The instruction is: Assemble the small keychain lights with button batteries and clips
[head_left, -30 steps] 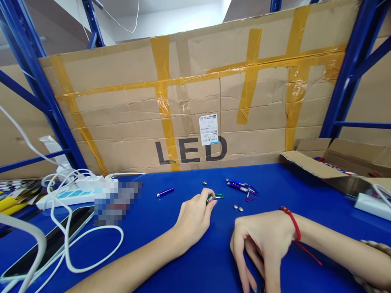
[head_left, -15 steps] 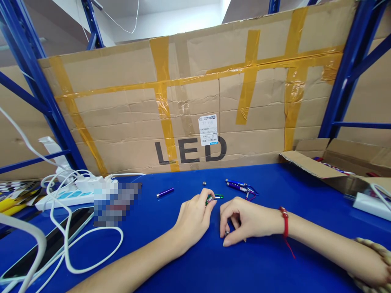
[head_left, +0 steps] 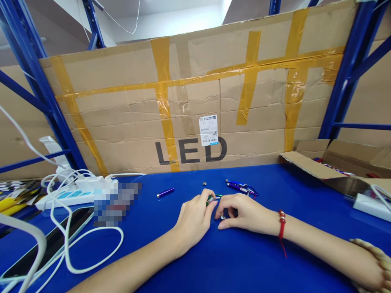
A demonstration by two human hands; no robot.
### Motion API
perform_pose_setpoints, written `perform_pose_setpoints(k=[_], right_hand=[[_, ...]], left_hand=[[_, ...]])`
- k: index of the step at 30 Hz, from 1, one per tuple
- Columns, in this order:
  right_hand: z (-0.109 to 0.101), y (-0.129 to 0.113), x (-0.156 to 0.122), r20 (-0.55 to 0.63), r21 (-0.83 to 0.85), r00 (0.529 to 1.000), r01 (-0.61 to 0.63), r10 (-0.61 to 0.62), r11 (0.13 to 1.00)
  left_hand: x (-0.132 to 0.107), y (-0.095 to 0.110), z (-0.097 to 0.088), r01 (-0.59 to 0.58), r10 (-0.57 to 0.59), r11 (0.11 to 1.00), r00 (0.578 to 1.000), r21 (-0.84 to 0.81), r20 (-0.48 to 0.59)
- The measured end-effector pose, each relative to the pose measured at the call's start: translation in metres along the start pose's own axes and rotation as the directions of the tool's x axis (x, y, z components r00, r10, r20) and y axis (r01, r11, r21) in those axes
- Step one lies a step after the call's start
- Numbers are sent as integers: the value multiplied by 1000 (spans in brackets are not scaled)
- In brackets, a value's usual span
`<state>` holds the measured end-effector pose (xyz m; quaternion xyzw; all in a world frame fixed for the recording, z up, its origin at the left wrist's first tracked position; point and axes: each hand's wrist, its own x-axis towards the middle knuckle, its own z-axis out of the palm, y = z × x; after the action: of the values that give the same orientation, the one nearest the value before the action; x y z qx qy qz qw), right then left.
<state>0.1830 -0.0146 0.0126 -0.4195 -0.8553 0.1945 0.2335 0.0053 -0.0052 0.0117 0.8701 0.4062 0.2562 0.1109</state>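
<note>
My left hand (head_left: 195,217) is closed around a slim green metal tube with a silvery part (head_left: 210,200), which looks like a small penlight; most of it is hidden by the fingers. Just right of it, my right hand (head_left: 241,211) pinches a small silvery piece (head_left: 222,217), too small to name surely. The right fingertips are close to the green tube's end; whether they touch it I cannot tell. Behind the hands lies a tiny silvery round part (head_left: 204,184). A purple tube (head_left: 165,193) rests at the left, and purple and blue penlights with cords (head_left: 240,187) lie behind my right hand.
On the left, a white power strip (head_left: 76,197), looped white cables (head_left: 65,240) and a phone (head_left: 45,244) cover the blue table (head_left: 171,268). An open cardboard box (head_left: 317,165) and a white block (head_left: 372,205) stand at the right. A tall cardboard panel (head_left: 131,122) closes off the back.
My right hand has moved up and slightly left, closer to my left hand, with the small silvery piece still pinched. My left hand has hardly moved.
</note>
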Motion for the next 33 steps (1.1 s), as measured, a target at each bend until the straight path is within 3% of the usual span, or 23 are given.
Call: perform_pose_setpoints(k=[13, 23, 33], right_hand=[[6, 5, 1, -129, -38, 987, 94, -98, 995], [6, 3, 1, -165, -134, 986, -44, 21, 990], [7, 1, 0, -200, -128, 979, -72, 45, 989]], left_hand=[[0, -2, 1, -26, 25, 999, 1000, -30, -12], [0, -1, 0, -16, 15, 999, 1000, -45, -26], [-1, 0, -1, -15, 14, 999, 999, -40, -29]])
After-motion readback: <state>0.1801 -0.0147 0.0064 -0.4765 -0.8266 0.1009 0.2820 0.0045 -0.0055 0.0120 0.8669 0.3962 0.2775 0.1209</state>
